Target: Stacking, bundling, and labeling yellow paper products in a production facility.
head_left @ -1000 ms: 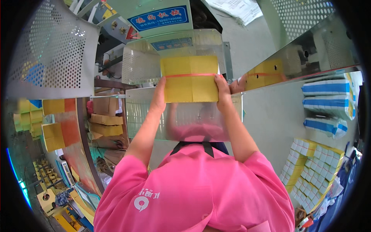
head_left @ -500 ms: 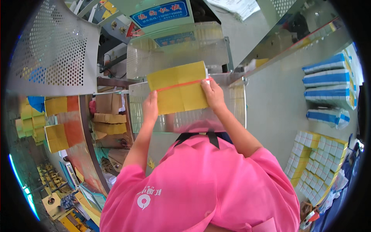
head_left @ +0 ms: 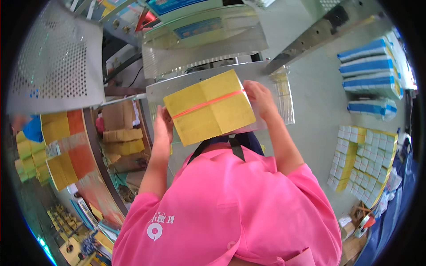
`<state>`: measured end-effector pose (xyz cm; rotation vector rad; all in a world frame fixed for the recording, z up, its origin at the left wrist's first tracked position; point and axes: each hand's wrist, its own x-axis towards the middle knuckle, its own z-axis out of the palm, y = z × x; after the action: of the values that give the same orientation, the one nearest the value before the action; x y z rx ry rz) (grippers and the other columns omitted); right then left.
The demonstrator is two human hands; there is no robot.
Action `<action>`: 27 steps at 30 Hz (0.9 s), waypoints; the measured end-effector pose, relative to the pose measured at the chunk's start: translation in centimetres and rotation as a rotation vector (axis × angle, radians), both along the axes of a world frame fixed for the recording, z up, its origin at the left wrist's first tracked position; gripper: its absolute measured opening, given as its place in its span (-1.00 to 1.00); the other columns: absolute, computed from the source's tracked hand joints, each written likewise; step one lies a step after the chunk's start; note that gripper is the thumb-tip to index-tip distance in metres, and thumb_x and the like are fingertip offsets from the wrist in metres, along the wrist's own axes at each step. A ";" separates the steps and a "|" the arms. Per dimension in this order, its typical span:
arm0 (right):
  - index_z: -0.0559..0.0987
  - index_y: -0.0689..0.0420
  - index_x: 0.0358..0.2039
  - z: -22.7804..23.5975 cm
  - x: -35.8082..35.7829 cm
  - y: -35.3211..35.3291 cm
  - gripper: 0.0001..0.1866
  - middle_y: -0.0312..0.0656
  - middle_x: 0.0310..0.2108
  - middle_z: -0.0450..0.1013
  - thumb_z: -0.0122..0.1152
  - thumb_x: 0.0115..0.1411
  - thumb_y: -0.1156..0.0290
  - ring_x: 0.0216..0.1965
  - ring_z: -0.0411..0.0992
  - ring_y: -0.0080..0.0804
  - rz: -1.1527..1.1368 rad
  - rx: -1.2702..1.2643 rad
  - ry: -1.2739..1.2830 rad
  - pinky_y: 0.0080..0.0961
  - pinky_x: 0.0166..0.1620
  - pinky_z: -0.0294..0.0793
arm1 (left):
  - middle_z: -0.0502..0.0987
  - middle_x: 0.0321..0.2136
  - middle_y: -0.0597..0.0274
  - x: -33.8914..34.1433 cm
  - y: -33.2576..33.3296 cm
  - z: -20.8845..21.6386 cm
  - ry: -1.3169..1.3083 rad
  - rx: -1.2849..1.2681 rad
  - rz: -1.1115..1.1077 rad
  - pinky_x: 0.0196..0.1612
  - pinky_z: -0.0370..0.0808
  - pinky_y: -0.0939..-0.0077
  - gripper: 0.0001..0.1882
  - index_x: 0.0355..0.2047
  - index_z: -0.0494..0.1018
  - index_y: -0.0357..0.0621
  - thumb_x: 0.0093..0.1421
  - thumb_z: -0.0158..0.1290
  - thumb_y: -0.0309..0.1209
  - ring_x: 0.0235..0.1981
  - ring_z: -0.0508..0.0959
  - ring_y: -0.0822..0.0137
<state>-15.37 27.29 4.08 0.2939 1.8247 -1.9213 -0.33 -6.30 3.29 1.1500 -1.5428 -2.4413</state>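
Note:
A block-shaped bundle of paper with a yellow cover (head_left: 222,124) is held in front of my chest, tilted so its right end sits farther away. An orange-red band (head_left: 199,106) runs across its middle. My left hand (head_left: 163,126) grips the bundle's left edge, its fingers partly hidden behind it. At the right edge, my right hand (head_left: 261,98) has its bent fingers against the bundle where the band wraps over the side. Beneath and beyond the bundle lies a metal machine table (head_left: 162,94).
Behind the table stands a clear machine cover (head_left: 199,48), with a perforated metal panel (head_left: 62,80) to the left. A wooden bench (head_left: 100,186) holds yellow paper stacks (head_left: 62,170). On the right are blue-and-white wrapped packs (head_left: 370,84) and banded white bundles (head_left: 368,164). A metal beam (head_left: 306,42) slants at upper right.
The bundle has come slightly nearer and turned, its left end dropping toward me. My right fingers have moved from its top face to its right edge. The whole view has shifted a little.

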 end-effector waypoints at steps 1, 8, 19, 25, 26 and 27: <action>0.58 0.20 -0.18 -1.4 0.0 0.2 -0.63 -0.13 -0.25 0.53 0.02 0.27 0.15 -0.22 0.48 -0.45 -0.011 0.022 0.082 -0.44 -0.18 0.44 | 0.46 0.00 0.09 -0.8 1.0 -1.2 -0.107 -0.015 0.040 -0.07 0.47 0.24 -0.40 0.11 0.32 -0.27 0.37 -0.27 0.02 -0.03 0.49 0.23; 0.60 0.08 -0.14 -2.8 5.8 -3.8 -0.58 -0.02 -0.10 0.51 -0.12 0.28 0.10 -0.02 0.43 -0.04 0.026 0.398 0.090 -0.20 0.04 0.37 | 0.45 -0.05 0.16 4.0 6.1 2.4 -0.176 0.189 -0.351 -0.10 0.49 0.27 -0.46 0.09 0.33 -0.14 0.35 -0.26 0.02 -0.07 0.50 0.21; 0.51 0.25 0.00 -0.5 25.8 18.1 -0.61 -0.07 -0.03 0.48 -0.07 0.32 0.27 0.04 0.41 -0.32 -0.723 0.054 0.177 -0.49 0.14 0.30 | 0.50 -0.11 0.17 1.5 28.0 6.9 -0.076 0.352 -0.676 -0.11 0.52 0.24 -0.51 -0.02 0.40 -0.15 0.33 -0.21 -0.01 -0.13 0.54 0.17; 0.46 0.24 0.07 -0.2 38.2 33.9 -0.59 -0.19 -0.01 0.45 -0.06 0.35 0.24 0.00 0.38 -0.46 -1.133 -0.190 0.043 -0.52 0.09 0.33 | 0.51 -0.11 0.15 5.2 49.7 1.7 0.057 0.412 -0.938 -0.10 0.52 0.23 -0.51 -0.03 0.41 -0.15 0.33 -0.22 0.00 -0.12 0.54 0.15; 0.45 0.23 0.08 0.4 40.4 36.3 -0.59 -0.19 -0.03 0.45 -0.06 0.35 0.24 -0.01 0.38 -0.48 -1.149 -0.282 -0.026 -0.53 0.07 0.35 | 0.51 -0.11 0.15 6.5 52.2 2.4 0.045 0.395 -0.973 -0.10 0.52 0.23 -0.50 -0.03 0.41 -0.15 0.33 -0.22 0.00 -0.12 0.54 0.15; 0.44 0.22 0.09 1.1 42.3 39.5 -0.59 -0.19 -0.04 0.45 -0.05 0.35 0.24 -0.03 0.38 -0.49 -1.164 -0.363 -0.093 -0.54 0.04 0.37 | 0.51 -0.11 0.15 7.3 55.2 2.7 0.032 0.388 -1.009 -0.10 0.52 0.23 -0.50 -0.03 0.41 -0.15 0.33 -0.22 0.00 -0.12 0.54 0.14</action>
<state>26.96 66.77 5.20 1.5296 1.2346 -2.8082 7.01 48.91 6.00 0.3099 -2.0298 -3.4522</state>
